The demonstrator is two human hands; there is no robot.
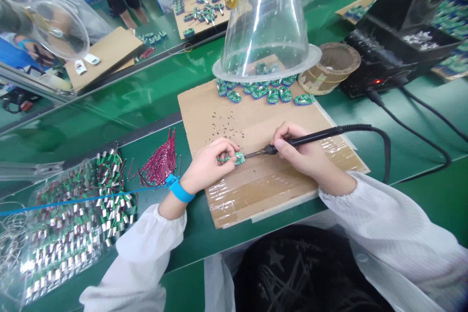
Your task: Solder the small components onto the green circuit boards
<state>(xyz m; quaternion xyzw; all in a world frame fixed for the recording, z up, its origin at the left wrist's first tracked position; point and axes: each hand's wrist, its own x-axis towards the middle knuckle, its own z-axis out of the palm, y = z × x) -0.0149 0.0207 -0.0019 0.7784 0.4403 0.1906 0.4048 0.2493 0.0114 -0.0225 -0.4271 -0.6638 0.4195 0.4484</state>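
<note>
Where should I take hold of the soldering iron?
Grip the soldering iron on its slim black handle, pen-style, coming from the right as the right hand does: its tip points left at the circuit board, and its cable trails right.

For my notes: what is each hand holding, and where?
Left hand: circuit board, by its left edge. Right hand: soldering iron, handle's front end.

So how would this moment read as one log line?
left hand: pinches small green circuit board on brown cardboard sheet | right hand: holds black soldering iron, tip at board
</note>
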